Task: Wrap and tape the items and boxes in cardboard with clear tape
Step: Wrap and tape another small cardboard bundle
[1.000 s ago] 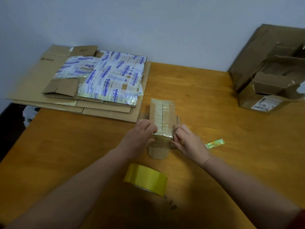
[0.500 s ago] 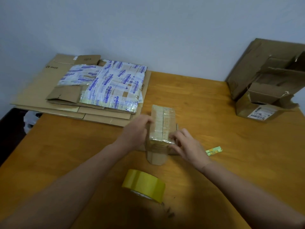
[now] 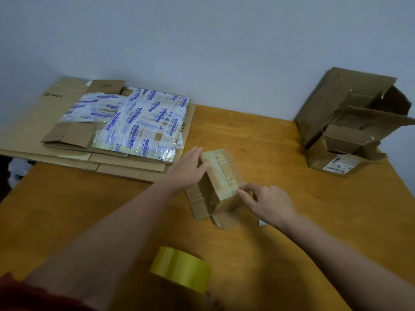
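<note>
Two hands were on the cardboard-wrapped parcel [image 3: 221,178], which lay near the middle of the table [image 3: 67,209] with a loose cardboard flap splayed out under its near end. Left hand [image 3: 190,169]: grip spread, straight fingers flat against the parcel's left side, thumb over the top edge. Judged as bracing, so the wrap would not slide or spring open. Right hand [image 3: 269,203]: index fingertip on the near top edge, where shiny clear tape ran along the seam; other fingers bent, thumb hidden. Could not tell whether this grip pinched a tape end or merely pressed it down. Judged step: smoothing tape over the near end. Yellow-tinted tape roll [image 3: 182,269] sat close to the near table edge, between the forearms, probably kept within reach for another strip. Flattened cardboard stack [image 3: 74,151] sat at the far left corner and torn open boxes [image 3: 350,122] at the far right corner, both well apart from the work.
</note>
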